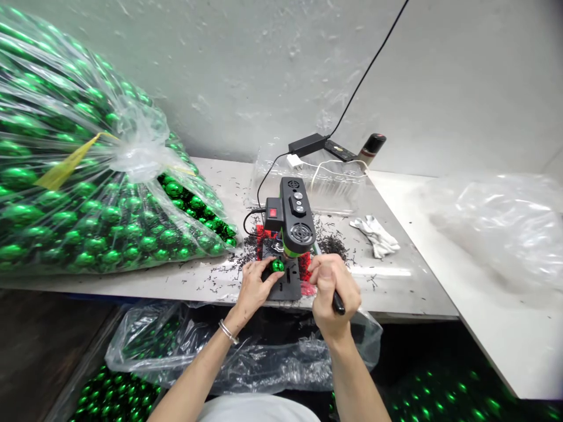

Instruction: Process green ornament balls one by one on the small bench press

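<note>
A small black bench drill press [298, 214] stands on the grey table, its black base plate toward me. Under its head, my left hand [257, 284] pinches a shiny green ball [277, 265] between thumb and fingers, just above the plate. A silver bracelet is on that wrist. My right hand [335, 290] is wrapped round the press's lever handle [338, 303], whose black end sticks out below the fist. Dark shavings [332, 246] lie around the machine, with red material [305, 272] beside and behind the base.
A big clear bag of green balls [88, 234] fills the left. A clear plastic tray [338, 196], power adapter [307, 144], cables and a bottle [372, 147] sit at the back. White gloves [376, 235] lie right. Below the front edge hangs plastic sheeting [264, 366].
</note>
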`<state>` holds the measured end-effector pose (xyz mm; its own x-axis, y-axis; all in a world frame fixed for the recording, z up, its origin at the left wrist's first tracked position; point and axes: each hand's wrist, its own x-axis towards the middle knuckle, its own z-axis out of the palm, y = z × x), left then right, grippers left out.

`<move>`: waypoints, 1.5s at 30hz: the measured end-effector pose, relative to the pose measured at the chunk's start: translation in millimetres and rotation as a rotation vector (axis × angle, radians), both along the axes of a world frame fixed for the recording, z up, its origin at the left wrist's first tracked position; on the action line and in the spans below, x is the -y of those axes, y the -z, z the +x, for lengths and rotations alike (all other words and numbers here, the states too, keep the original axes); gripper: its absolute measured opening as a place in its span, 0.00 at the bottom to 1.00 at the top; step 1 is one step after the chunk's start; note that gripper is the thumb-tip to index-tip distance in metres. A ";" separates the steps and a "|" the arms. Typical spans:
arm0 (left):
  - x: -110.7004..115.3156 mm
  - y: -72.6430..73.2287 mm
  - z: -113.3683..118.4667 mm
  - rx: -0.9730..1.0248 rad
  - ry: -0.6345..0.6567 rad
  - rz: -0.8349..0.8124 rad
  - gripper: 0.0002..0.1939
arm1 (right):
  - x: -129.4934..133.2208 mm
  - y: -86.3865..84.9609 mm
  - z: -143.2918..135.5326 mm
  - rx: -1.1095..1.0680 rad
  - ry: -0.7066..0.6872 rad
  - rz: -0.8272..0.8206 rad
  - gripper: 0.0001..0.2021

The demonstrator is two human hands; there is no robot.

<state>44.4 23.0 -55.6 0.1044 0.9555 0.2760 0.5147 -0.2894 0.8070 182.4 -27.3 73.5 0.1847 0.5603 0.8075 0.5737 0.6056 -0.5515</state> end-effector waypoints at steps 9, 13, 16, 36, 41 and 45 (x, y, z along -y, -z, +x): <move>-3.7 -1.4 -0.1 0.067 -0.033 -0.118 0.15 | 0.6 2.2 2.0 0.045 -0.012 0.009 0.13; -4.6 -2.3 -1.8 0.037 -0.006 -0.149 0.16 | 0.5 1.6 1.7 0.053 -0.025 0.024 0.13; -0.9 -4.3 -1.0 0.003 0.008 -0.156 0.16 | 0.6 2.3 1.3 0.048 -0.021 0.018 0.13; 2.6 -3.4 7.3 0.052 0.030 -0.074 0.18 | -1.3 62.2 8.5 0.171 -0.004 0.112 0.13; 2.6 -2.6 7.6 0.044 0.037 -0.067 0.18 | -7.2 85.6 9.1 0.138 0.051 0.180 0.13; 3.1 -2.5 8.1 0.046 0.043 -0.057 0.17 | -8.3 90.3 8.2 0.124 0.051 0.186 0.12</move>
<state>52.6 19.9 -53.1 0.1345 0.9646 0.2268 0.4651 -0.2635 0.8451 190.6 -19.0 -16.9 0.1020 0.3917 0.9144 0.6622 0.6592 -0.3562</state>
